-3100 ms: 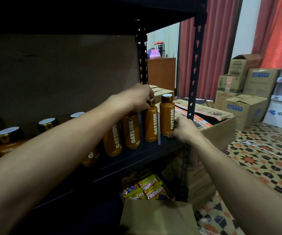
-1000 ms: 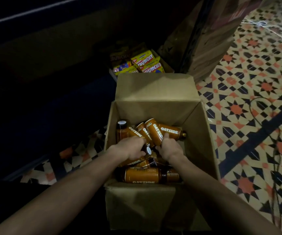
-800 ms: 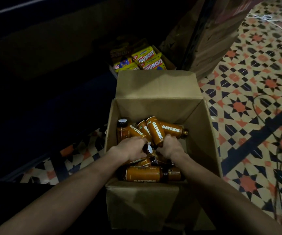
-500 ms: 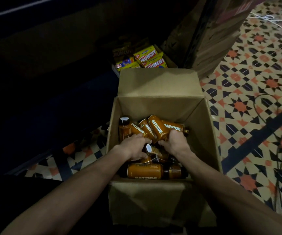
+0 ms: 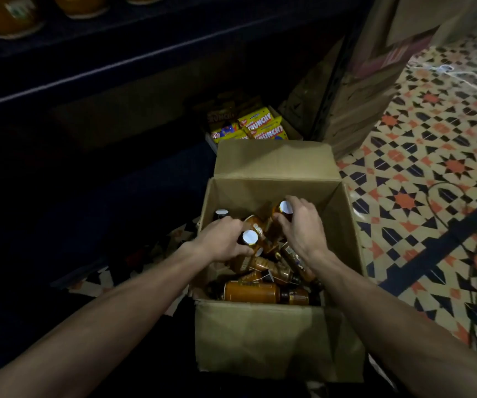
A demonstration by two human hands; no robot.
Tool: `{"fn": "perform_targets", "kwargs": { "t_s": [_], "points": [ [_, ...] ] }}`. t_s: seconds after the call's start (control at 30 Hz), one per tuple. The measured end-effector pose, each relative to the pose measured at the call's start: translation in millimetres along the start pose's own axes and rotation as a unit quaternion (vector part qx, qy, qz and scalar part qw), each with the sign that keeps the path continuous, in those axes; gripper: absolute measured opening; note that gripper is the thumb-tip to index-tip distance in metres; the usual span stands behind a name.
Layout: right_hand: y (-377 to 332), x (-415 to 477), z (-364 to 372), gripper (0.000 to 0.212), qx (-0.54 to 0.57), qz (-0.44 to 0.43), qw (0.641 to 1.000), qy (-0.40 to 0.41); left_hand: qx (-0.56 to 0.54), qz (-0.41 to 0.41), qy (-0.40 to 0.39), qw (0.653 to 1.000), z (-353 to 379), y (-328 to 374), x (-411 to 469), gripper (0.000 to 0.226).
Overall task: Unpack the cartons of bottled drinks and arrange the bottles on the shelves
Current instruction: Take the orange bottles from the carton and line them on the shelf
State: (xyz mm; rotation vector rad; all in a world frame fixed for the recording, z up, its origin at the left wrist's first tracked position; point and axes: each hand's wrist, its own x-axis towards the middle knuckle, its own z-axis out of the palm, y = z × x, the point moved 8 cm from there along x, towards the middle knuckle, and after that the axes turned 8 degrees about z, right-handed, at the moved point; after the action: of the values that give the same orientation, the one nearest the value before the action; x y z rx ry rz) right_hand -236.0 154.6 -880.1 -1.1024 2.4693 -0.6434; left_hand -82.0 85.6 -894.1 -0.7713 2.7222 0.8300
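Note:
An open cardboard carton [image 5: 277,337] stands on the floor in front of me, with several orange Oatside bottles [image 5: 251,293] lying loose inside. My left hand [image 5: 223,239] grips one bottle [image 5: 249,237] upright by its neck, its white cap facing me. My right hand [image 5: 300,225] grips a second bottle [image 5: 284,209], raised cap-up above the pile. Another capped bottle [image 5: 221,213] stands at the carton's back left. Bottles [image 5: 7,15] on the dark shelf [image 5: 116,47] show at the top left.
A tray of yellow Crunchy snack packs [image 5: 257,126] sits on the lowest shelf behind the carton. A tall cardboard box [image 5: 369,81] stands against the shelf post at the right. A black cable [image 5: 461,225] and white string [image 5: 461,73] lie on the patterned tile floor.
Both hands closed round a bottle each in the carton and have lifted them upright, caps toward me. The view has tilted up slightly, showing the shelf's edge.

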Motion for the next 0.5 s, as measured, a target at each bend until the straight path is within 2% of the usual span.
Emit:
{"fn": "perform_targets", "kwargs": {
  "t_s": [0.27,0.5],
  "points": [
    [-47.1,-8.6,-49.9,0.057,0.101,-0.04,0.994,0.019,-0.099,0.036,0.13,0.986,-86.7,17.6,-34.4,0.046],
    [-117.2,-29.6,-118.5,0.046,0.177,-0.151,0.969,0.08,-0.103,0.055,0.248,0.962,-182.4,32.3,-81.4,0.046]
  ]
}}
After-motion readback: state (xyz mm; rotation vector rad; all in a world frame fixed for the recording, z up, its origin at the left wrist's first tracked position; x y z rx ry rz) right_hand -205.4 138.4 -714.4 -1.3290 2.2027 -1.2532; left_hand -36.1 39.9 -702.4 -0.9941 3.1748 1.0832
